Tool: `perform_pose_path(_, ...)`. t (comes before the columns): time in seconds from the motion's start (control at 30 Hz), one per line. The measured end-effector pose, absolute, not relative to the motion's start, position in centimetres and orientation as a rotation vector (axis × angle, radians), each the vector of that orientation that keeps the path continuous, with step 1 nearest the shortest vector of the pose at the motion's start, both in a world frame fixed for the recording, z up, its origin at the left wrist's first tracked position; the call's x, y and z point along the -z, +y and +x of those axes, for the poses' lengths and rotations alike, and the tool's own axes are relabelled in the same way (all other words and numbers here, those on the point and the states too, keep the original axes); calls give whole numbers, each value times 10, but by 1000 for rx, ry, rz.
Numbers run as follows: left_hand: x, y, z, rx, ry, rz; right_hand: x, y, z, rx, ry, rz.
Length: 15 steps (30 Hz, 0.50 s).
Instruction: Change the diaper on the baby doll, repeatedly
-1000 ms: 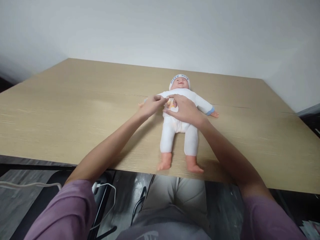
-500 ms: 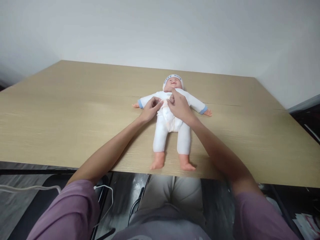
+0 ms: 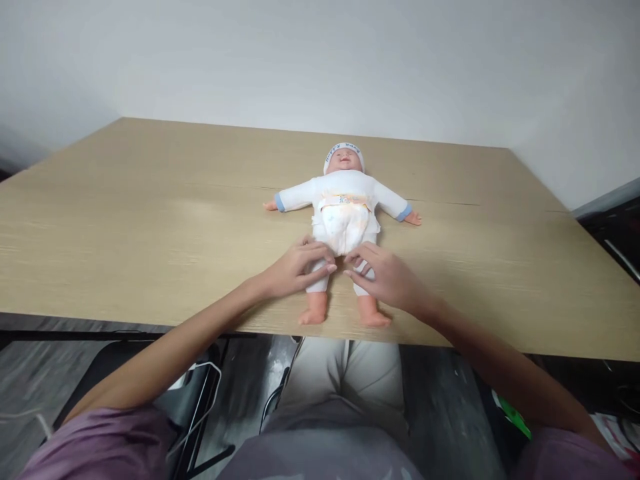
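A baby doll (image 3: 343, 188) in a white suit and a white cap lies on its back on the wooden table (image 3: 150, 220), arms spread, feet toward me. A white diaper (image 3: 345, 225) with a yellow print sits round its hips. My left hand (image 3: 295, 270) curls over the doll's leg on the left, fingers bent round the thigh. My right hand (image 3: 390, 280) lies on the other leg, fingertips pressed against it. Both bare doll feet stick out below my hands near the table's front edge.
A pale wall stands behind the table. Under the front edge are my grey trousers (image 3: 345, 380), white cables (image 3: 200, 400) and a dark frame at the left, and a small green object (image 3: 511, 410) on the floor at the right.
Both hands have left the doll's chest and waist and come down toward me onto its legs. The diaper's front, which my hands covered, now shows.
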<state>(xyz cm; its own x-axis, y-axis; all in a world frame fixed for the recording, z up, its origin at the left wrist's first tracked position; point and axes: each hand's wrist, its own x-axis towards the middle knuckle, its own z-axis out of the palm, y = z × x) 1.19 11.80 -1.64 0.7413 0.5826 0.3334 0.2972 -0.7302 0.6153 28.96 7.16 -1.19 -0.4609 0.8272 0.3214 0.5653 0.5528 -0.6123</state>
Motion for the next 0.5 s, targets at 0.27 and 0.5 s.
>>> perform_pose_path(0.27, 30, 139, 28, -729, 1142, 2332, 26, 89, 278, -299, -2074, -1407)
perform_pose_path(0.5, 31, 146, 32, -732, 1115, 2387, 31, 82, 272, -206, -2128, -1441)
